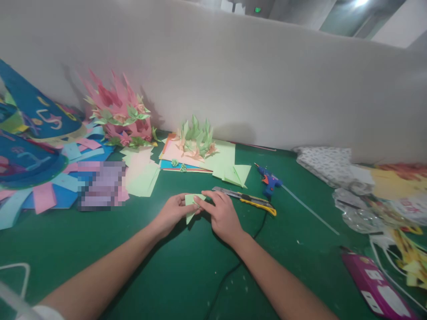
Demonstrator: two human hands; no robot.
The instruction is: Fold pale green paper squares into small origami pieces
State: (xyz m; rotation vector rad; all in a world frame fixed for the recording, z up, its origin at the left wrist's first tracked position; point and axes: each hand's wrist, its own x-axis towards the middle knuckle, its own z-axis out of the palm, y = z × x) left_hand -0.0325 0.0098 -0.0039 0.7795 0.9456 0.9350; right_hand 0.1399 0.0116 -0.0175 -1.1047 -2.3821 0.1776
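Observation:
A small folded piece of light green paper (pixel 190 217) is held between both hands above the green table. My left hand (pixel 171 213) pinches its left side, thumb lying across the front. From the right, my right hand (pixel 224 214) has its thumb and fingers closed on the paper's right edge; the fingertips partly hide the folds there. Just beyond my right hand lies a box cutter (pixel 256 203) with a yellow and black handle, its metal blade end pointing left. A blue glue gun (pixel 269 183) with an orange trigger rests behind the cutter, a clear glue stick (pixel 310 209) trailing from it.
Behind the hands, a green paper crown (pixel 196 135) sits on stacked coloured sheets (pixel 225 151). Pink paper crowns (pixel 116 106) and blue cone hats (pixel 43 109) stand at left among paper strips. At right are plastic bags (pixel 356 213) and a magenta power strip (pixel 375 282). A black cord (pixel 230 271) crosses the table.

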